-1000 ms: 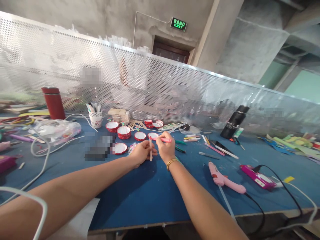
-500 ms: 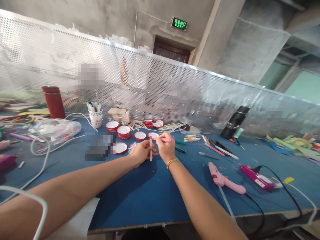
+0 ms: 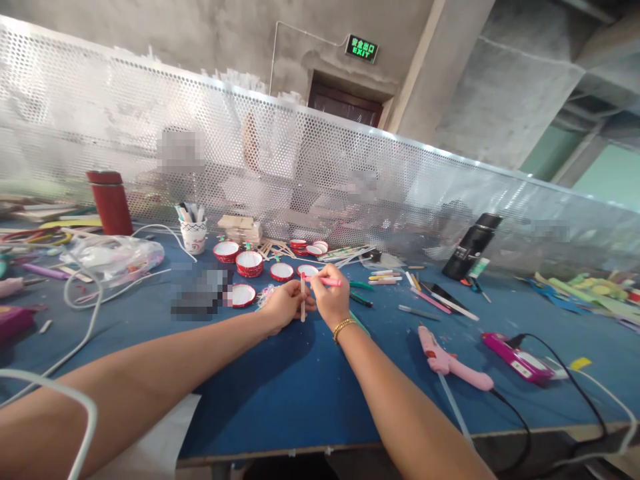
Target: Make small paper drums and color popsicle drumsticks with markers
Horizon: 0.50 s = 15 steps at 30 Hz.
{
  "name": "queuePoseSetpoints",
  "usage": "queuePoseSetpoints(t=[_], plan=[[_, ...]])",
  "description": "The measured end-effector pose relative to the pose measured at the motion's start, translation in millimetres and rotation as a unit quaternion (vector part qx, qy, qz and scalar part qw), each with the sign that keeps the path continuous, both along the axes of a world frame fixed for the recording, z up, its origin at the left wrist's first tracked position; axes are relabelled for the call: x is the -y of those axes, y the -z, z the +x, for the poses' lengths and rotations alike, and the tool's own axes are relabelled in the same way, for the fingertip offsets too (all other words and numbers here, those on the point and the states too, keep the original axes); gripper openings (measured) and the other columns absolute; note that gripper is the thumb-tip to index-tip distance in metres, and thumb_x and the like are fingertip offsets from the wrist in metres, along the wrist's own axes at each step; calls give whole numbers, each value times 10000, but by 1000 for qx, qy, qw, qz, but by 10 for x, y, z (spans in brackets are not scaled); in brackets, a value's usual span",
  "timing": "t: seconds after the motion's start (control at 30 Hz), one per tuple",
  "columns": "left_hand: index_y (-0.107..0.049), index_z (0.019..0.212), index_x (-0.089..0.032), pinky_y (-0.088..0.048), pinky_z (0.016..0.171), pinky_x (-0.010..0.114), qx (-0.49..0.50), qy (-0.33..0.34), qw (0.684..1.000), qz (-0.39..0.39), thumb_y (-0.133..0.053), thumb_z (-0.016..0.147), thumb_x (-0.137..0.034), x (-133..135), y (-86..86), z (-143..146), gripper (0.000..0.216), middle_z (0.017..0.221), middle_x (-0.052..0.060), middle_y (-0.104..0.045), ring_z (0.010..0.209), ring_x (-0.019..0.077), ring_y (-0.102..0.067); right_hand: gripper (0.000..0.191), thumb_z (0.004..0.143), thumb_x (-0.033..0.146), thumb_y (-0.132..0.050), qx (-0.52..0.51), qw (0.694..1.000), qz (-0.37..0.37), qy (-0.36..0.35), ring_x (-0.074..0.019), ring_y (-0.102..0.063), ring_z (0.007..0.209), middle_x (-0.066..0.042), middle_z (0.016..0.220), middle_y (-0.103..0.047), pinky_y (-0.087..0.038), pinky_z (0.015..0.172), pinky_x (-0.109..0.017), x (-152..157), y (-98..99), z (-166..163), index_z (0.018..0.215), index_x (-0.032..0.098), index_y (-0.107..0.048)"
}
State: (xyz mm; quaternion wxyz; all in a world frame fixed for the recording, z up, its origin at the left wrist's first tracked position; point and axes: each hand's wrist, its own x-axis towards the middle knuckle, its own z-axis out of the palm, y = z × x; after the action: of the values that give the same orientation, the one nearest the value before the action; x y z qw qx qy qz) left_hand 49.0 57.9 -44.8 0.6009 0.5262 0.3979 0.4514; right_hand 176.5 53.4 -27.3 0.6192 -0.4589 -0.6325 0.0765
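My left hand is closed on a pale wooden craft stick, held upright over the blue table. The top end of the stick is coloured red. In my right hand is a pink marker, lying nearly level with its tip at the upper part of the stick. Just beyond the hands stand shallow round red-rimmed pieces with white insides, among them one piece and a stack. Another such piece lies left of my left hand.
A pink glue gun and a magenta device with cords lie at right. Several markers lie behind them. A black bottle, a red flask and a paper cup of pens stand near the perforated metal screen.
The hands keep nearly the same pose, the marker tip still close to the stick's red end. The whole view has shifted very slightly.
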Motion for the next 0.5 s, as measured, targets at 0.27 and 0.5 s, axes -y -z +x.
queuePoseSetpoints(t=[0.27, 0.5], plan=[[-556, 829, -180, -549, 527, 214, -12, -7, 1000, -4, -581, 911, -89, 33, -43, 12, 125, 798, 45, -749, 698, 176, -756, 145, 754, 306, -542, 2, 1000, 4, 9, -179, -520, 611, 26, 611, -558, -369, 634, -287, -14, 9, 8, 643, 243, -473], [-560, 843, -181, -560, 529, 218, -13, -9, 1000, -9, -529, 928, -64, 57, -68, 9, 148, 784, 37, -744, 682, 167, -755, 129, 761, 295, -535, 2, 1000, 7, 12, -187, -550, 630, 17, 623, -585, -393, 651, -292, -24, 7, 27, 656, 246, -479]])
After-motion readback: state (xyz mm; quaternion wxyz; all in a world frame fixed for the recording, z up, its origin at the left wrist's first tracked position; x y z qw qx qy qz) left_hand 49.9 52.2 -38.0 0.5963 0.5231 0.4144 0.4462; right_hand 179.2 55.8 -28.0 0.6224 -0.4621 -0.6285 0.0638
